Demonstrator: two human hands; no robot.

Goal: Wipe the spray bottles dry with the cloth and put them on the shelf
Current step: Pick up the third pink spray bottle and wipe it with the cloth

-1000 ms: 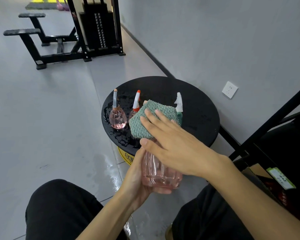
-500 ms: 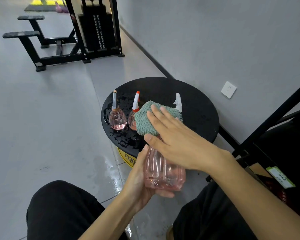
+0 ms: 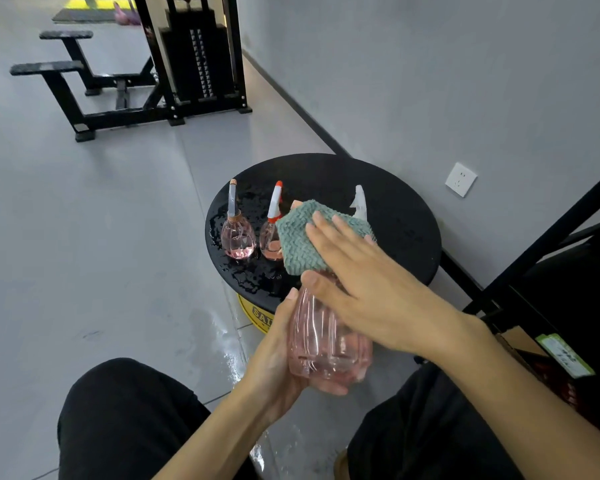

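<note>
At the bottom of the frame, between two knees in black trousers, the left hand [image 3: 274,358] cups the base of a big pink bottle [image 3: 323,348], fingers curled under and round it, and holds it tilted away toward the table. The right hand [image 3: 371,289] lies over the bottle's upper part with fingers straight. It presses a green cloth [image 3: 298,240] flat against the shoulder and neck, gripping nothing. A white nozzle [image 3: 359,202] pokes out past the cloth and is probably this bottle's own. Just beyond, on the round black table [image 3: 395,209], two small bottles [image 3: 238,237] [image 3: 270,239] stand side by side at the left among water drops. Wet floor [image 3: 219,337] shines below the table's near edge. At the right edge stands the black shelf [image 3: 534,251], and no bottle can be seen on it from here. I judge the task to be early: the first bottle is mid-wipe, its lower body is not yet under the cloth, and the two small ones are left to dry. All three have yet to go on the shelf.
</note>
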